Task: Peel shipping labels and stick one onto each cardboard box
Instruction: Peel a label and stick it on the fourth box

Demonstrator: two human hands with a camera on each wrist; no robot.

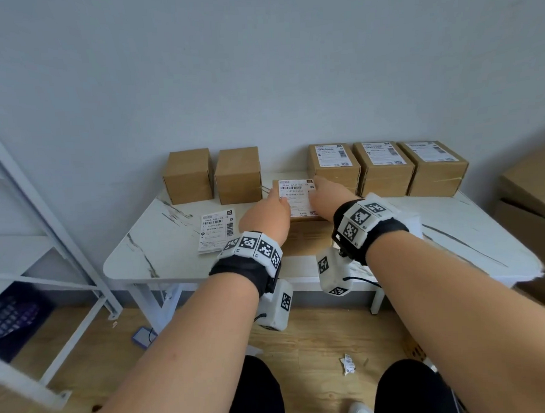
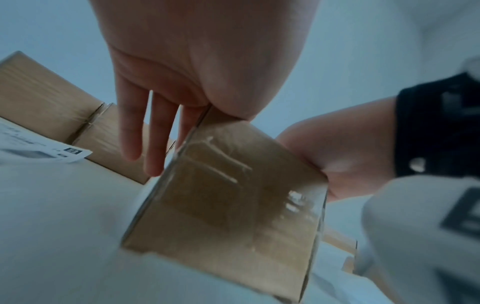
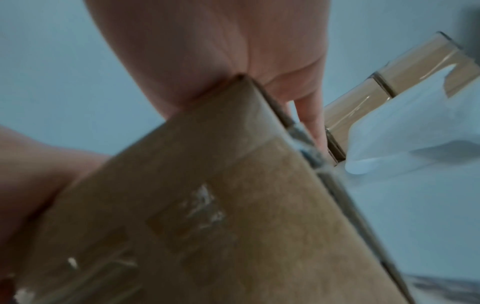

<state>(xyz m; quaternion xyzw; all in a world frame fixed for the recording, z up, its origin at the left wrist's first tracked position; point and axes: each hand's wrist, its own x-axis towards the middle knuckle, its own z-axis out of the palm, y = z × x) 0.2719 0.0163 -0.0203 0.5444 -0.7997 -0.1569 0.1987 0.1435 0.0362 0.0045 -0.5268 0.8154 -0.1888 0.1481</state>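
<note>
Centre box (image 1: 299,219): cardboard, standing on the tabletop (image 1: 161,238) near the middle, just in front of the back row; clear tape over its near face in the wrist views.
Label on centre box (image 1: 296,195): white, printed, lying flat on the box's top face, both hands on it.
Left hand (image 1: 267,217): palm down on the left part of the label and box top, fingers straight; in the left wrist view three fingers (image 2: 132,131) hanging straight past the box's left edge, thumb side pressed on the top edge.
Right hand (image 1: 328,198): palm down on the right part of the label, fingers straight and reaching toward the far right corner of the box top; heel of the hand on the near top edge in the right wrist view.
Unlabelled boxes: two plain cardboard boxes (image 1: 188,176) (image 1: 238,174) side by side at the back left edge of the tabletop.
Labelled boxes: three cardboard boxes (image 1: 333,167) (image 1: 384,168) (image 1: 433,168) in a row at the back right edge, each touching the next, each with a white label on top.
Spare label sheet (image 1: 216,230): printed, flat on the tabletop left of the centre box, partly under the left wrist band.
Floor (image 1: 316,344): wood, with a crumpled paper scrap (image 1: 347,362) between the person's knees.
Shelf frame (image 1: 50,245): white metal, left of the tabletop.
</note>
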